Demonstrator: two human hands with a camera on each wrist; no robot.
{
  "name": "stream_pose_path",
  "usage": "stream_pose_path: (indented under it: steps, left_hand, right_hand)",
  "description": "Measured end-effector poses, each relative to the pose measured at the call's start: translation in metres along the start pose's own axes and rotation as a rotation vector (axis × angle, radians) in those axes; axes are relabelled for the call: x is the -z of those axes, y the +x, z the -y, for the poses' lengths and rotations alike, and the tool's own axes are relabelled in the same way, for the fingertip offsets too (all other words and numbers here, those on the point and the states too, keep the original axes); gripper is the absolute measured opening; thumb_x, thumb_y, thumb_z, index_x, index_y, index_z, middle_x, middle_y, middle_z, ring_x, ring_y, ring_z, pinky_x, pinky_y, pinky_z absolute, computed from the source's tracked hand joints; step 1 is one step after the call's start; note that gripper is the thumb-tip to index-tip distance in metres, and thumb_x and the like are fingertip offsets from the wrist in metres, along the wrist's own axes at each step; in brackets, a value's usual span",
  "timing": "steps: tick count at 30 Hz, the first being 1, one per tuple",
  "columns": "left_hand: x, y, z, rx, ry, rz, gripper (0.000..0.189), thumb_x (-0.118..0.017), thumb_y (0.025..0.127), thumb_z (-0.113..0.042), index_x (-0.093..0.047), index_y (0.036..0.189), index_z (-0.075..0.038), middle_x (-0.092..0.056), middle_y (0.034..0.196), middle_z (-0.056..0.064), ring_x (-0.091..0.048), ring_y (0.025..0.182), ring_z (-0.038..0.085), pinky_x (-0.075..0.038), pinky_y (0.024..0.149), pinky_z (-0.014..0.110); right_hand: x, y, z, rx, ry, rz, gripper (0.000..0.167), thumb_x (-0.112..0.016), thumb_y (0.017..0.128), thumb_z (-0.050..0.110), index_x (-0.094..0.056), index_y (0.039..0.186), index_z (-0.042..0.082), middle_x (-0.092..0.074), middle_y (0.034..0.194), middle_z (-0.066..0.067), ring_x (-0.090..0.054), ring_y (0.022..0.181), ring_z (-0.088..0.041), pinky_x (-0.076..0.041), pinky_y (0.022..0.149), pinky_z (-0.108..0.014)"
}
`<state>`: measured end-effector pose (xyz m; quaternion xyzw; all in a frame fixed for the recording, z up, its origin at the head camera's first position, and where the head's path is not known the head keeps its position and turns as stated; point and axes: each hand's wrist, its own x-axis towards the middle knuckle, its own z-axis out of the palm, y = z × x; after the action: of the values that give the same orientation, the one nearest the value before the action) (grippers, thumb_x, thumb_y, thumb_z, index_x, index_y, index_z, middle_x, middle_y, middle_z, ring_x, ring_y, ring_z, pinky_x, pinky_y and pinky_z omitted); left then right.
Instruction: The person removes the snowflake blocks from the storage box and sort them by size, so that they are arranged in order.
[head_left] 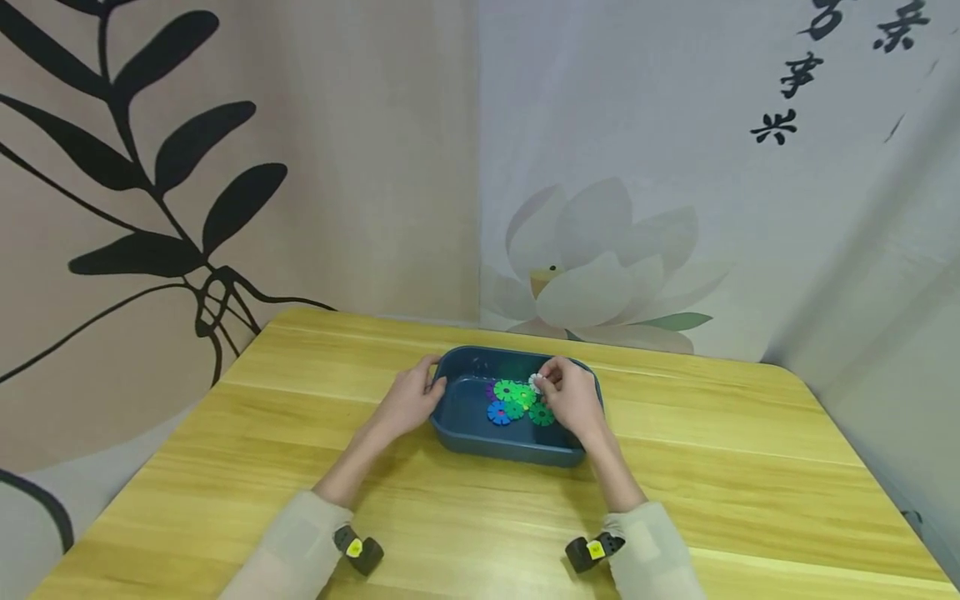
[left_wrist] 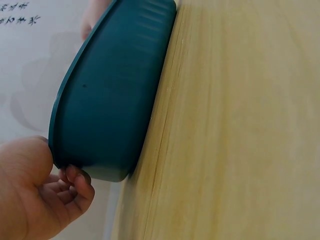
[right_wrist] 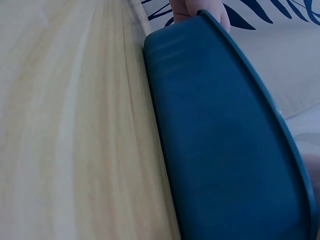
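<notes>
A dark blue plastic tub (head_left: 480,446) stands on the wooden table. My left hand (head_left: 411,398) grips its left rim, thumb over the edge and fingers curled under it, as the left wrist view shows of the hand (left_wrist: 37,187) and the tub wall (left_wrist: 107,100). Over the right part of the tub, my right hand (head_left: 572,398) pinches a white snowflake disc (head_left: 535,381) between thumb and fingers. Below it lie several notched snowflake discs: light green (head_left: 505,390), dark green (head_left: 541,414), blue with a pinkish centre (head_left: 498,412), and a partly covered purple one (head_left: 491,392).
The wooden table (head_left: 750,475) extends on both sides of the tub and in front of it. Behind it hangs a curtain (head_left: 390,167) printed with leaves, a lotus and characters. Each wrist carries a small black camera, one on the left (head_left: 360,550) and one on the right (head_left: 592,552).
</notes>
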<state>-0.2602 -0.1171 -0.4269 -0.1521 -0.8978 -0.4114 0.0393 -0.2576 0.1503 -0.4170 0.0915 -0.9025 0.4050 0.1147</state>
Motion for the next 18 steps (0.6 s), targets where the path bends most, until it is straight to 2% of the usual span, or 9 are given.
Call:
stream_pose_path:
  steps: [5,12,18]
  left_hand:
    - [0.0,0.0,-0.002,0.009,-0.018,0.0,0.046,-0.055,0.102,-0.008,-0.044,0.143,0.01,-0.044,0.062,-0.001,-0.04,0.051,0.011,-0.036,0.05,0.025]
    - [0.0,0.001,-0.001,0.003,-0.022,-0.002,0.046,-0.056,0.102,-0.007,-0.044,0.143,0.01,-0.044,0.062,-0.001,-0.039,0.051,0.012,-0.035,0.049,0.025]
    - [-0.001,0.001,-0.001,0.003,-0.018,-0.003,0.046,-0.056,0.102,-0.007,-0.045,0.143,0.01,-0.044,0.062,-0.001,-0.039,0.051,0.011,-0.036,0.05,0.025]
  right_hand:
    - [0.001,0.001,0.0,-0.006,0.055,-0.022,0.008,-0.069,0.096,0.006,-0.065,0.096,0.0,-0.064,0.082,-0.01,-0.066,0.065,-0.019,-0.055,0.059,-0.026]
    - [0.011,0.0,0.001,-0.012,0.164,-0.024,0.009,-0.066,0.097,0.003,-0.063,0.101,-0.004,-0.064,0.085,-0.015,-0.07,0.072,-0.036,-0.059,0.062,-0.035]
    - [0.024,-0.002,0.001,-0.009,0.194,-0.061,0.011,-0.067,0.096,0.002,-0.062,0.103,-0.005,-0.065,0.087,-0.018,-0.07,0.072,-0.037,-0.06,0.065,-0.039]
